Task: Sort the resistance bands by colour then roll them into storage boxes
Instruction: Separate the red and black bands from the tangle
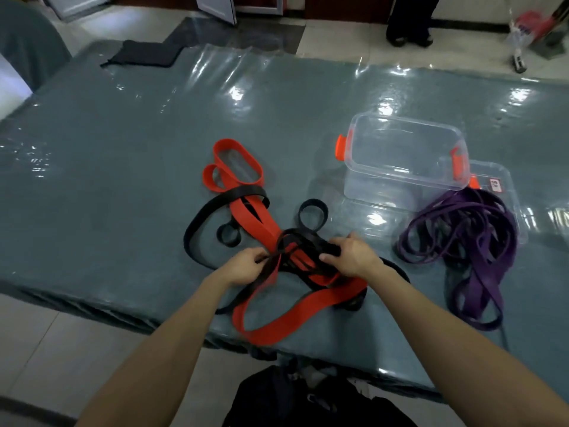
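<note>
Red bands [246, 211] and black bands [197, 224] lie tangled together in the middle of the table. My left hand [244, 266] pinches a black band at the knot of the tangle. My right hand [351, 255] grips a bunch of black bands on the other side of the knot. A separate heap of purple bands [480, 238] lies to the right. Behind it stands a clear storage box [403, 155] with orange clips, with nothing inside. A clear lid [505, 180] lies flat beside the box, partly under the purple heap.
The table [123, 155] has a grey-green cloth under glossy clear plastic. A dark pouch [144, 55] lies at the far left corner. A black bag [308, 399] sits below the near table edge. A person's legs [406, 23] stand on the floor beyond the table.
</note>
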Demonstrator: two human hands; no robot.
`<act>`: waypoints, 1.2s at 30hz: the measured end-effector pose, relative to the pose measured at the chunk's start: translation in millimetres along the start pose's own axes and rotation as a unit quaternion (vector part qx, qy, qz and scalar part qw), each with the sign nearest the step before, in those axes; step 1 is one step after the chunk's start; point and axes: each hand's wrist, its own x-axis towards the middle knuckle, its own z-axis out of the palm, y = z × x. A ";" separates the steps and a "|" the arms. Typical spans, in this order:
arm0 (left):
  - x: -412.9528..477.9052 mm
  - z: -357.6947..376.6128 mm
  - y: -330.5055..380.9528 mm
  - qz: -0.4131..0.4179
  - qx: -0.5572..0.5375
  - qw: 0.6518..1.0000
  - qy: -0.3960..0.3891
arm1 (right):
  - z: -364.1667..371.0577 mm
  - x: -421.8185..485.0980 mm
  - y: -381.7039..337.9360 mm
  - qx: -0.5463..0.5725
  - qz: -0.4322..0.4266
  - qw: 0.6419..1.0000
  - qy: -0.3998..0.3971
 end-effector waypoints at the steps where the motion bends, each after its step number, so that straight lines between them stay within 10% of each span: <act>1: -2.6 1.1 0.5 -0.025 -0.074 0.997 0.007 | 1.4 -1.7 -0.2 0.001 -0.011 1.000 0.003; 5: -11.5 4.8 10.8 -0.170 -0.414 0.892 0.058 | 8.9 -21.0 1.2 0.052 -0.062 0.995 0.060; 12: -3.1 15.0 37.6 -0.081 -0.083 0.991 0.073 | 21.1 -35.8 -4.2 0.022 -0.016 0.996 0.089; 26: -41.8 -2.9 54.1 -0.020 -0.293 0.943 0.159 | 16.7 -27.1 -7.8 0.143 0.057 0.986 0.057; 32: -50.1 -62.1 86.8 0.089 -0.372 0.894 0.233 | -37.8 -25.3 -46.9 0.317 0.009 0.939 0.131; 36: -67.4 -111.4 115.6 0.190 -0.333 0.901 0.205 | -105.1 -24.8 -86.7 0.587 -0.020 0.809 0.027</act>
